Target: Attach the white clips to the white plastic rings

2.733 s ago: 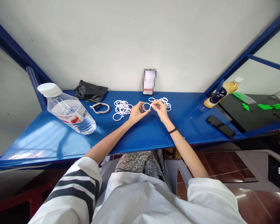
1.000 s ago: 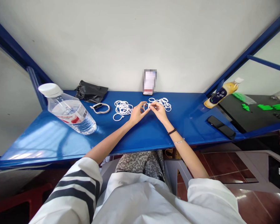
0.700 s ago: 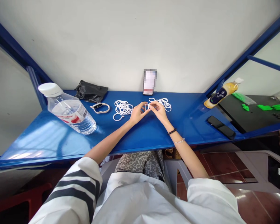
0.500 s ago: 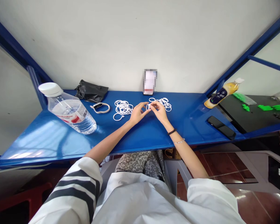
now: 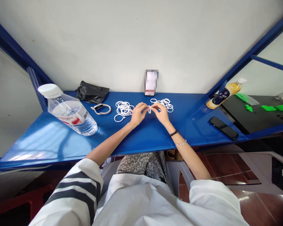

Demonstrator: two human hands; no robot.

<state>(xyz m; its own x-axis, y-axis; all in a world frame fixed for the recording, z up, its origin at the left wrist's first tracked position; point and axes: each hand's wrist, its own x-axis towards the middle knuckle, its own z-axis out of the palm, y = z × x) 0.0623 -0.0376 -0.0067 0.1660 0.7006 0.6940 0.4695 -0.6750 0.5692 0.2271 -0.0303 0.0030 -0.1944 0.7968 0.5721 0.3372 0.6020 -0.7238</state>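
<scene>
Between my two hands is a white plastic ring, small and partly covered by fingers. My left hand pinches its left side. The fingertips of my right hand close on its right side, a short way above the blue tabletop. A loose pile of white rings lies just left of my left hand. Behind my right hand is another group of white rings, partly hidden by that hand. A dark bead bracelet and a silver bangle circle my right wrist and forearm.
A phone leans on the wall. At left stand a large water bottle, a black plastic bag and a pale-strapped watch. To the right are a juice bottle and a dark phone.
My left fingers have come together and now pinch the ring from its left side. The ring has turned and hangs between both hands; the piles are unchanged.
</scene>
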